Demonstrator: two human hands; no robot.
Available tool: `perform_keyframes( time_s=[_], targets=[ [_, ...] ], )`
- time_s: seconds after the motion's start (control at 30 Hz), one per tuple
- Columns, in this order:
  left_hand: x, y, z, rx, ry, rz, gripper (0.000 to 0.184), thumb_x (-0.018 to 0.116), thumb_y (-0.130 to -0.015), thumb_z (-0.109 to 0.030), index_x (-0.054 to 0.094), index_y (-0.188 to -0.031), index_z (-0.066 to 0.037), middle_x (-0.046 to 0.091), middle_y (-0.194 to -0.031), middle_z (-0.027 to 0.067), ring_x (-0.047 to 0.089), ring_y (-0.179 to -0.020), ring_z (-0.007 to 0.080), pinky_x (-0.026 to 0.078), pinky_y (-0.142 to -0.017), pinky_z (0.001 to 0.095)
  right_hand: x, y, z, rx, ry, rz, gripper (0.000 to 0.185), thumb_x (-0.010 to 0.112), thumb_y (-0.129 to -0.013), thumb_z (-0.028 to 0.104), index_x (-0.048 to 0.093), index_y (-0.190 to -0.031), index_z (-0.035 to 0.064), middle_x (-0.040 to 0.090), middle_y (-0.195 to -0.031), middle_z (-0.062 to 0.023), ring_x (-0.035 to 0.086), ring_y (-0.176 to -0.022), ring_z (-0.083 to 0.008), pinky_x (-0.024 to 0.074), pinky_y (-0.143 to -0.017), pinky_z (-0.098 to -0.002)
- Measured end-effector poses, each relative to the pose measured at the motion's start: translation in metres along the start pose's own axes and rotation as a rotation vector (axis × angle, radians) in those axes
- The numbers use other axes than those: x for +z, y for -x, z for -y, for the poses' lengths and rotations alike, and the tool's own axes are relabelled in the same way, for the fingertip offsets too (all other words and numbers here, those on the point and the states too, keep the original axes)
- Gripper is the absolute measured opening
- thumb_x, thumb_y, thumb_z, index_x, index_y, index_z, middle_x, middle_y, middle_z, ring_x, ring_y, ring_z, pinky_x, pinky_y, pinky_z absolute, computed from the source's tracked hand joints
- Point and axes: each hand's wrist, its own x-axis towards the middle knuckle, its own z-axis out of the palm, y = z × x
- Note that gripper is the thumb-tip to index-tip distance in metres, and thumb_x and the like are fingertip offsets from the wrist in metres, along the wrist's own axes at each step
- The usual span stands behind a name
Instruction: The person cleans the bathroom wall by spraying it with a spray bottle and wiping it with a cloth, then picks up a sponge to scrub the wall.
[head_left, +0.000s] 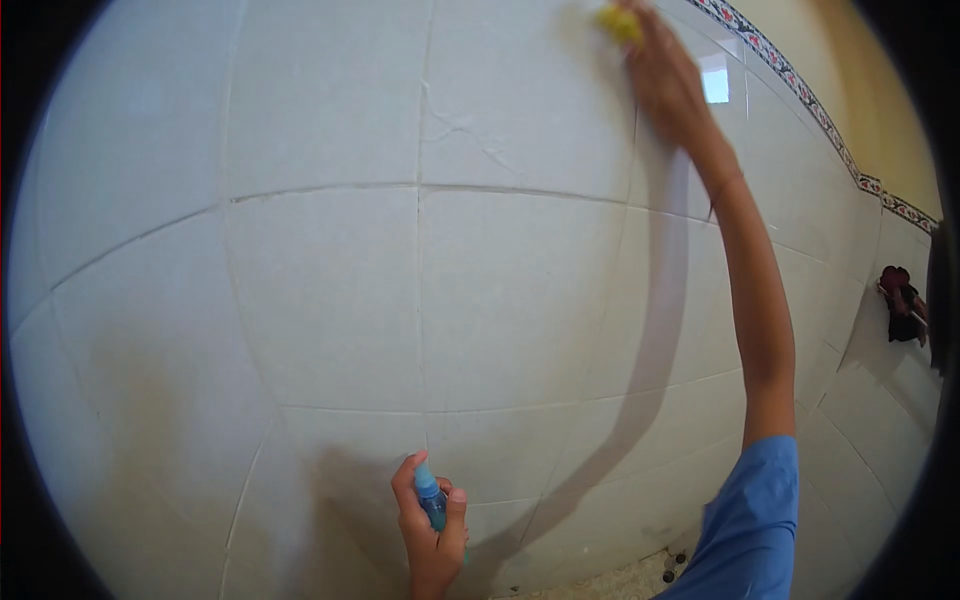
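Observation:
Low in the view, my left hand [432, 530] is wrapped round a small blue spray bottle [432, 499], with the index finger on its top. My right arm reaches up to the top of the view, where my right hand [668, 80] is closed on a yellow sponge [619, 24] held against the white tiled wall [520, 290]. The sponge is slightly blurred and partly hidden by the fingers. Wet streaks [465, 135] show on the tiles left of and below the right hand.
A patterned border strip [800, 88] runs along the top right of the tiles, with a yellow wall [890, 100] above it. Dark red and black items [902, 305] hang at the far right. Part of the floor [625, 577] with small dark round things shows at the bottom.

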Motion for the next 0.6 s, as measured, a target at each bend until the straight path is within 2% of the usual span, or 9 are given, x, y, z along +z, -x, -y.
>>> perform_keyframes(
  time_s=[0.1,0.17,0.2,0.23,0.3,0.47,0.53,0.57,0.6],
  targets=[
    [0.011,-0.002,0.008,0.01,0.021,-0.003,0.055,0.06,-0.1,-0.013,0.03,-0.146,-0.012,0.053,-0.092,0.0078,0.05,-0.057,0.0093,0.045,-0.049,0.0259,0.008,-0.038,0.006,0.376,0.014,0.025,0.03,0.044,-0.1,0.008,0.058,-0.125,-0.0016,0.06,-0.13,-0.0273,0.052,-0.127,-0.048,0.0411,-0.109,-0.0538],
    [0.024,-0.004,0.012,0.015,0.08,-0.006,0.055,0.06,-0.1,-0.013,0.029,-0.145,-0.011,0.053,-0.092,0.0082,0.05,-0.057,0.0093,0.045,-0.049,0.026,0.028,-0.048,0.019,0.283,0.138,0.043,0.031,0.045,-0.101,0.008,0.057,-0.128,-0.0008,0.057,-0.135,-0.0294,0.051,-0.129,-0.0483,0.0397,-0.111,-0.0552],
    [0.031,-0.003,0.013,-0.011,0.101,0.009,0.056,0.061,-0.099,-0.012,0.028,-0.145,-0.011,0.054,-0.093,0.0088,0.05,-0.057,0.0092,0.045,-0.049,0.026,0.057,-0.037,0.026,-0.105,0.186,-0.161,0.036,0.043,-0.102,0.007,0.055,-0.135,-0.0008,0.051,-0.144,-0.0303,0.047,-0.136,-0.0466,0.0363,-0.116,-0.0535],
    [0.036,-0.003,0.014,-0.034,0.109,0.025,0.057,0.062,-0.099,-0.011,0.027,-0.144,-0.011,0.054,-0.093,0.0094,0.051,-0.057,0.0091,0.045,-0.048,0.0259,0.05,-0.033,0.06,-0.157,0.141,-0.012,0.041,0.042,-0.102,0.006,0.052,-0.14,-0.0012,0.042,-0.153,-0.0311,0.042,-0.142,-0.0435,0.0327,-0.12,-0.0506],
    [0.039,-0.002,0.022,0.018,0.096,0.022,0.058,0.065,-0.098,-0.012,0.029,-0.143,-0.008,0.056,-0.094,0.0099,0.053,-0.066,0.0122,0.047,-0.058,0.0277,0.047,-0.04,0.05,-0.299,0.06,-0.053,0.038,0.044,-0.099,0.005,0.056,-0.134,-0.0019,0.049,-0.144,-0.0338,0.046,-0.137,-0.0454,0.0348,-0.118,-0.0514],
    [0.036,0.006,0.021,0.184,-0.118,-0.024,0.049,0.065,-0.103,-0.021,0.043,-0.143,-0.004,0.062,-0.103,0.0056,0.06,-0.087,0.0154,0.051,-0.076,0.031,0.039,-0.083,-0.007,0.342,0.147,-0.216,0.022,0.047,-0.092,0.001,0.065,-0.105,-0.0037,0.064,-0.105,-0.0311,0.059,-0.105,-0.0475,0.0426,-0.104,-0.0535],
    [0.035,0.007,0.028,0.179,-0.143,0.004,0.049,0.065,-0.103,-0.024,0.044,-0.143,-0.003,0.06,-0.093,0.002,0.054,-0.075,0.0115,0.048,-0.068,0.0273,0.073,-0.103,-0.001,0.1,0.346,-0.489,0.021,0.045,-0.09,-0.002,0.064,-0.099,-0.0062,0.065,-0.1,-0.03,0.061,-0.099,-0.046,0.0447,-0.101,-0.0522],
    [0.036,0.008,0.031,0.177,-0.142,0.007,0.049,0.065,-0.103,-0.024,0.044,-0.143,-0.003,0.06,-0.093,0.002,0.054,-0.075,0.0115,0.048,-0.068,0.0273,0.082,-0.113,0.024,0.207,0.164,-0.315,0.024,0.045,-0.087,-0.003,0.064,-0.101,-0.0089,0.064,-0.103,-0.031,0.06,-0.101,-0.0462,0.0442,-0.103,-0.0519],
    [0.037,0.008,0.032,0.102,-0.074,0.029,0.049,0.065,-0.103,-0.025,0.046,-0.142,-0.003,0.059,-0.09,0.0008,0.053,-0.071,0.0104,0.047,-0.066,0.0262,0.099,-0.119,0.036,-0.085,0.182,-0.359,0.027,0.046,-0.089,-0.001,0.064,-0.108,-0.0104,0.064,-0.11,-0.0332,0.058,-0.112,-0.0471,0.0419,-0.108,-0.0515]
  ],
)
